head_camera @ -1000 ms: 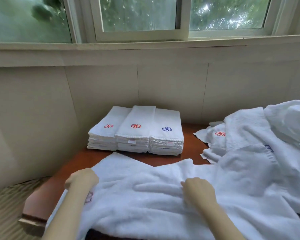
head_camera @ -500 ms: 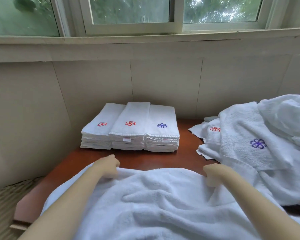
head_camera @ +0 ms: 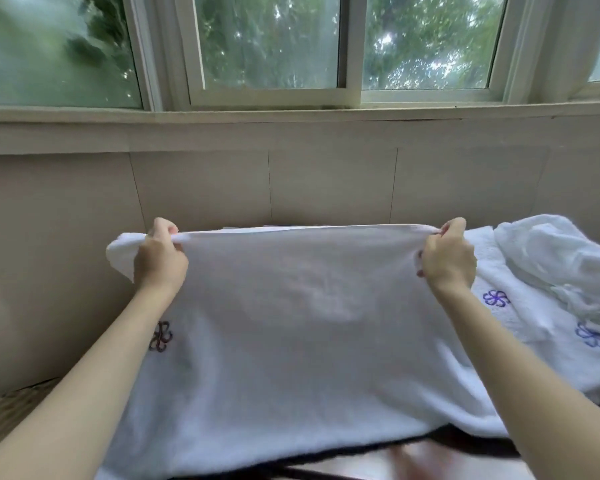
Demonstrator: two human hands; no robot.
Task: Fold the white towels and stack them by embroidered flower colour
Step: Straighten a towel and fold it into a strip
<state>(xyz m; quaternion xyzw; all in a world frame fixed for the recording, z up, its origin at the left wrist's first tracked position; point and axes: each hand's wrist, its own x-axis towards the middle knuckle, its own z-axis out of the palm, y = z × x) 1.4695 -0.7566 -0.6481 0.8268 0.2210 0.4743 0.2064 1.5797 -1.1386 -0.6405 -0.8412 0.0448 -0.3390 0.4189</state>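
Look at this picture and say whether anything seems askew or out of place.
The towel is held unevenly: the right hand grips its very end, but the left hand grips further in, leaving a flap drooping.

Flower (head_camera: 160,337) dim through towel (head_camera: 291,341)

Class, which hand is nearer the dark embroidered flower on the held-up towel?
Left. The left hand holds the towel's top edge directly above the flower; the right hand holds that edge's far end.
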